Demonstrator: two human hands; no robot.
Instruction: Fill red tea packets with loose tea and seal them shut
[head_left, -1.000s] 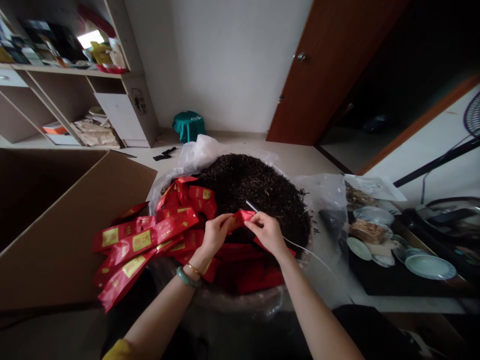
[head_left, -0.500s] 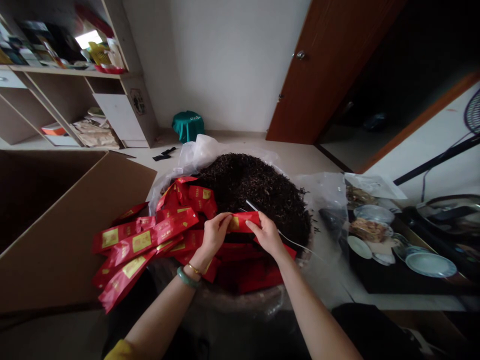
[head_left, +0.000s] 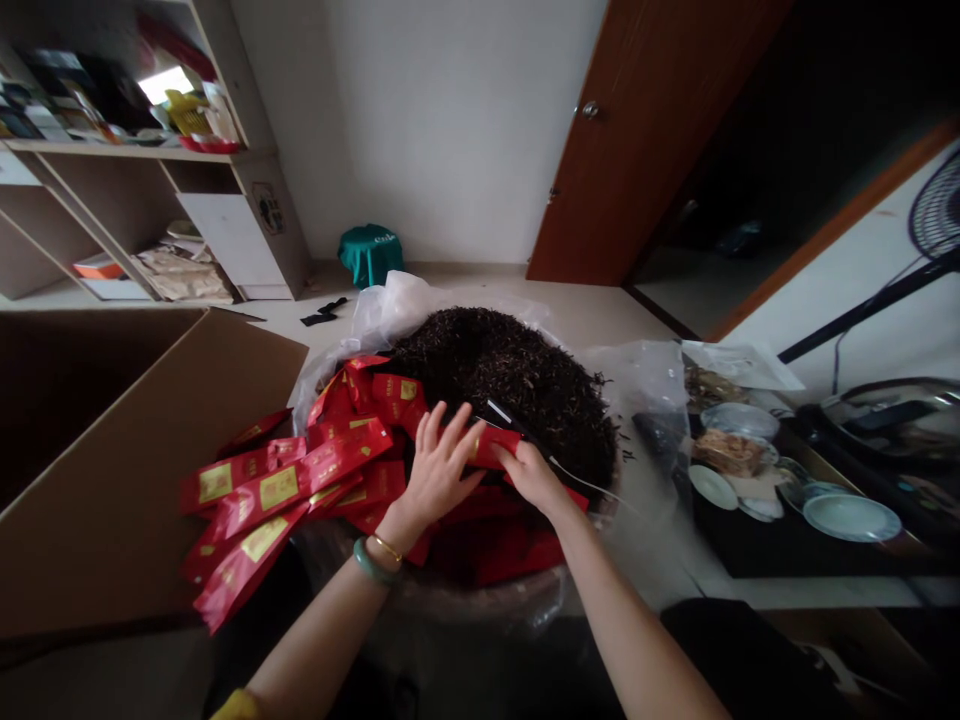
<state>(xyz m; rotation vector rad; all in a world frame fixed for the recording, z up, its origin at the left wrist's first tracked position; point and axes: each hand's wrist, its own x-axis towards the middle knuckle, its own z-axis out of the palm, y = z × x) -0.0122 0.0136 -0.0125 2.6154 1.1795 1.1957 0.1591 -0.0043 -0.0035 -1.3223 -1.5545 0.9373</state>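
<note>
Pinching a glossy red packet (head_left: 496, 446)

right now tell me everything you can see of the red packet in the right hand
The red packet looks like smooth, slightly shiny film, with a hint of yellow near its left end. It lies roughly sideways, its right end gripped by the right hand. The left hand, fingers spread, covers its left end; whether they touch is unclear. In the view it sits just below the dark leafy heap. Its contents and seal cannot be seen.
</note>
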